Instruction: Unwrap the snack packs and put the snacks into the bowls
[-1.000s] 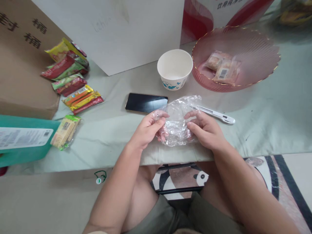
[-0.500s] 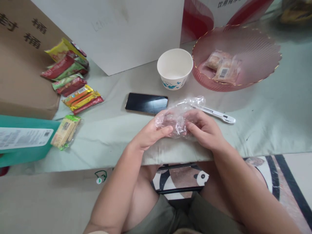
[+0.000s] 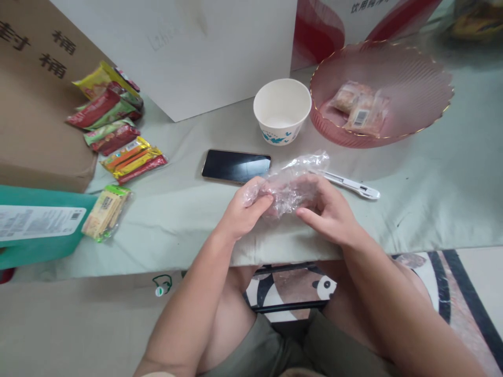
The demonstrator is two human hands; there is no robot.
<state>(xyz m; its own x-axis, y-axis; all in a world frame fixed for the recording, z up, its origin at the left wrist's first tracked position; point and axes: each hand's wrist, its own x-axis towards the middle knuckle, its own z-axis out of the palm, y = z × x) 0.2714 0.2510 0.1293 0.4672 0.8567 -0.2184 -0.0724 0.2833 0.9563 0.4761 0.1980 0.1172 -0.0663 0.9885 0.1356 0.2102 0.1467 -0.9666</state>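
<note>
Plastic wrap (image 3: 288,196) slants lengthwise away rightward, left grip (image 3: 244,212) pinching it, right grip (image 3: 334,212) parted

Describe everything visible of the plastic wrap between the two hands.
The plastic wrap looks like thin, clear, shiny film, crumpled into loose folds, with no print that I can make out. The left hand pinches one side under its thumb; the fingers of the right hand lie against the other. Its far end points away from the person and, in this view, covers the tip of the white knife; whether they touch is unclear.
</note>
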